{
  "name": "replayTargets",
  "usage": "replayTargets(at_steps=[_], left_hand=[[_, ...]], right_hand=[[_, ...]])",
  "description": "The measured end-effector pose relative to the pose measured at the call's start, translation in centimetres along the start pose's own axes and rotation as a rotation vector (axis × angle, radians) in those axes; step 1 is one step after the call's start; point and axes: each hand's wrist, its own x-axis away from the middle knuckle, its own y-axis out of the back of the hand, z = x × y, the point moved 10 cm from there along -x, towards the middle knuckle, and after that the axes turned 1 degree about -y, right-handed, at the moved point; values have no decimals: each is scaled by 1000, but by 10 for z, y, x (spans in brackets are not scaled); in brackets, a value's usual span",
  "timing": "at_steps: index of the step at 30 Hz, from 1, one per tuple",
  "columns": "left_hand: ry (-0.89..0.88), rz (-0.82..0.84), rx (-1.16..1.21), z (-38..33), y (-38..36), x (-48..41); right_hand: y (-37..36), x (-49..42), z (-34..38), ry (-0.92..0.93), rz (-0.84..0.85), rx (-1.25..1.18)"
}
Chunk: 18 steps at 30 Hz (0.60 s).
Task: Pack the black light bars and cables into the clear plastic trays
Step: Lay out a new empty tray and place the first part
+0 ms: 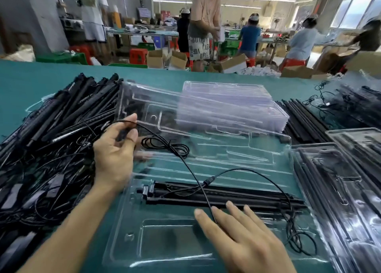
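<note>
Packing light bars in tray
Left hand [115, 149] pinched a cable [185, 165]; right hand [237, 229] lay spread flat on the tray [123, 221] holding bars [226, 194].

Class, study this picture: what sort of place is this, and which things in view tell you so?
Most likely a factory packing floor. A big heap of identical black light bars lies beside a stack of clear plastic trays on a teal worktable, and open cardboard cartons stand where other workers pack.

My left hand [115, 149] is smeared with motion blur along its lower edge. My right hand [243, 235] covers part of the tray [123, 227] and runs off the frame at 5 o'clock. The pile of bars [61, 116] at 9 o'clock is cut by the edge.
</note>
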Motion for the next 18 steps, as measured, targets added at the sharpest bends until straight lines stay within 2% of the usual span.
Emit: replayTargets(at_steps=[4, 7, 10, 12, 15, 18], left_hand=[[122, 97, 155, 28, -36, -49], [221, 180, 227, 52, -69, -79], [424, 231, 431, 82, -95, -91], [585, 277, 496, 103, -111, -86], [752, 396, 372, 126, -122, -71], [784, 577, 114, 136, -117, -67]], right_hand=[[-14, -4, 3, 6, 86, 28], [-26, -1, 3, -18, 91, -6], [-38, -6, -9, -114, 133, -25], [-50, -6, -12, -112, 127, -35], [-66, -5, -7, -68, 166, -26], [-69, -6, -9, -98, 176, -30]])
